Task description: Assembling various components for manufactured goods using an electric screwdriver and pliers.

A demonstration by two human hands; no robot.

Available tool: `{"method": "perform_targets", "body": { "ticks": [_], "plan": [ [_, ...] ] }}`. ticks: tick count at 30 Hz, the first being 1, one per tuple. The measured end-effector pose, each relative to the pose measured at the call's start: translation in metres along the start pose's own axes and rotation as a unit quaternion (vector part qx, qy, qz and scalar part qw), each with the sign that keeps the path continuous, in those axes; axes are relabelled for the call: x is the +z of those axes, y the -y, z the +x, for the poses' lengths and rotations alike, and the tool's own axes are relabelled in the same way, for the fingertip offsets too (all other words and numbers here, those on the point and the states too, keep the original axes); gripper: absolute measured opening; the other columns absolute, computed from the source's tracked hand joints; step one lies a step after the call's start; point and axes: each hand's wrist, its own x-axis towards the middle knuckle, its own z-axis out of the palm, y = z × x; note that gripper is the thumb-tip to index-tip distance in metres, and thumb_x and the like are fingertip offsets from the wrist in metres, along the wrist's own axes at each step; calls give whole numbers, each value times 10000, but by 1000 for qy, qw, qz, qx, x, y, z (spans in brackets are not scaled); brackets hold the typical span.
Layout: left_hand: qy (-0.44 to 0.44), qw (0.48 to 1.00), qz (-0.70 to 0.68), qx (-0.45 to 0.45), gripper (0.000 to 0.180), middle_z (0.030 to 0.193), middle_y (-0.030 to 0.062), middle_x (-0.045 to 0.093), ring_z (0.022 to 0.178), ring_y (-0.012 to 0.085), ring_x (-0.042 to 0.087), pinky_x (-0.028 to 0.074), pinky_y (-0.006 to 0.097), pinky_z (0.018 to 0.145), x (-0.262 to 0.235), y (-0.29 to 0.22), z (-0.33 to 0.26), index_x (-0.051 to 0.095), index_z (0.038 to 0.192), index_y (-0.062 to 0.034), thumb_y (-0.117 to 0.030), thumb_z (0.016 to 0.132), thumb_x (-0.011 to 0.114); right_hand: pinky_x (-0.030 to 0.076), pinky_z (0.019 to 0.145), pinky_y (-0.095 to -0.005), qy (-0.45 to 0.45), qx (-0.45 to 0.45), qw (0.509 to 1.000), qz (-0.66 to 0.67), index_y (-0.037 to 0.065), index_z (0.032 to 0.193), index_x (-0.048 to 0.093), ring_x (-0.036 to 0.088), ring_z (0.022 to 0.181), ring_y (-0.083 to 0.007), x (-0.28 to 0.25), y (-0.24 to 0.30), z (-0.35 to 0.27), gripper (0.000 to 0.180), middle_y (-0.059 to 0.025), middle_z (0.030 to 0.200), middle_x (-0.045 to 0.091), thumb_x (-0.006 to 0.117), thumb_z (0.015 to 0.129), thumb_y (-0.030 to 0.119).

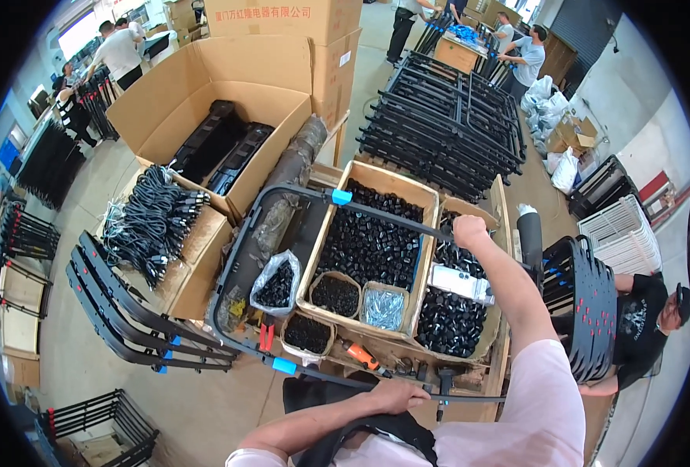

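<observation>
My right hand (469, 230) is closed around the far rail of a large black metal tube frame (236, 257) that hangs level over a workbench. My left hand (395, 395) grips the frame's near rail close to my body. Blue tape bands mark the frame at the far rail (342, 197) and the near rail (284, 365). Beneath the frame sits a wooden box (430, 204) full of small black plastic parts, with smaller tubs of black parts (335, 296) and silver screws (383, 308) inside it.
A clear bag of black parts (276, 282) and an orange tool (360, 356) lie on the bench. A big open carton (205, 86) and a bundle of black cables (146, 222) stand left. Stacked black frames (446, 128) lie behind. A seated person (640, 327) is at right; other people work far off.
</observation>
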Motion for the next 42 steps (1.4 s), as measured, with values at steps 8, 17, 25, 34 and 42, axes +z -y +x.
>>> {"method": "perform_targets", "body": {
  "ticks": [8,17,25,34,42],
  "plan": [
    [-82,994,-67,17,506,1321,209,656,1247,390,630,517,480,1028,9,18,8,555,1385,-147,-185,904,705,612,881,-461,-111,-18,992,49,93,1055,797,759,1064,-307,-4,4,11,236,-148,1131,780,625,914,171],
    [-17,999,-44,-15,355,1188,163,722,1131,383,685,528,498,981,2,5,-3,636,1346,-218,-239,1012,515,595,933,-479,17,-50,997,59,60,1037,798,735,1092,-377,-14,12,13,257,-201,1133,766,640,859,156],
    [-33,999,-36,10,354,1171,122,741,1103,378,690,539,499,932,8,5,7,704,1271,-230,-436,1034,541,566,979,-507,-33,-29,995,94,48,1075,785,714,1133,-388,16,17,7,395,-200,1192,750,470,1013,277],
    [-119,992,-43,-5,383,1145,169,743,1090,401,693,543,510,918,23,4,10,679,1230,-122,-321,904,701,573,985,-479,71,-56,996,24,45,1219,738,723,1128,-375,-15,9,-14,614,-219,1176,751,739,814,507],
    [-105,994,-2,-9,454,1147,213,645,1116,427,642,519,517,911,25,7,16,575,1215,-89,-183,807,753,603,921,-438,-4,-46,998,-36,56,1096,756,751,1057,-332,6,9,11,355,-160,1140,763,755,835,298]
  ]
}}
